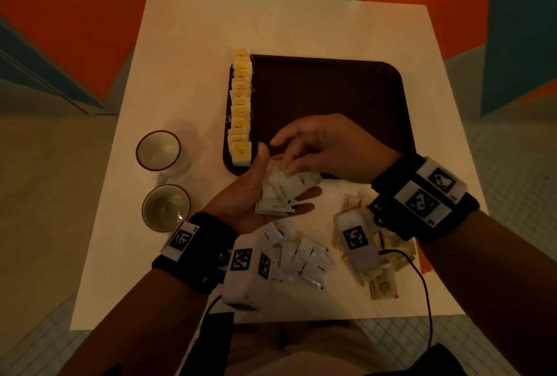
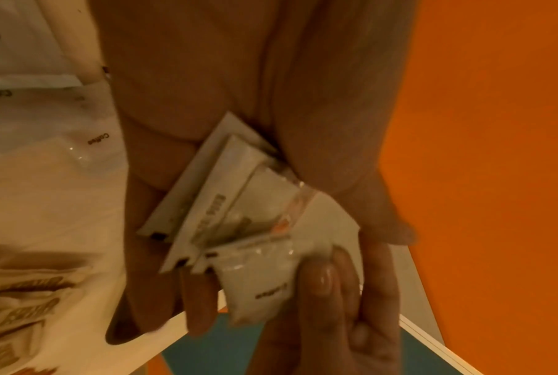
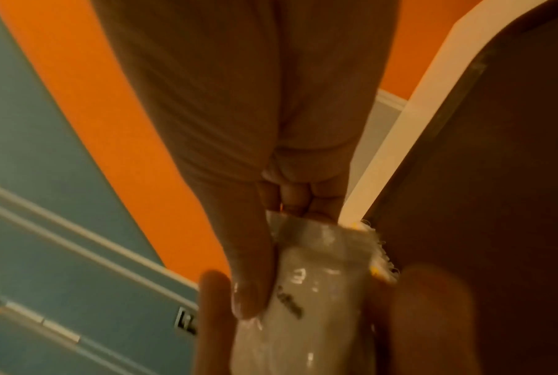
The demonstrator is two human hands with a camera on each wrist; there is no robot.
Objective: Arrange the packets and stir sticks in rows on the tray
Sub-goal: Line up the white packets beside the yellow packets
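White coffee packets (image 1: 281, 191) (light, slick, floppy) are cupped in the left hand (image 1: 241, 194); 1 is pinched at its edge by the right hand (image 1: 319, 143), best gripped there.

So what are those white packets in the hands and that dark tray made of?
White packets: probably glossy plastic film, given the shiny glints and crimped sealed edges seen in the wrist views. Tray: looks like dark brown moulded plastic, matte, with rounded corners; not certain.
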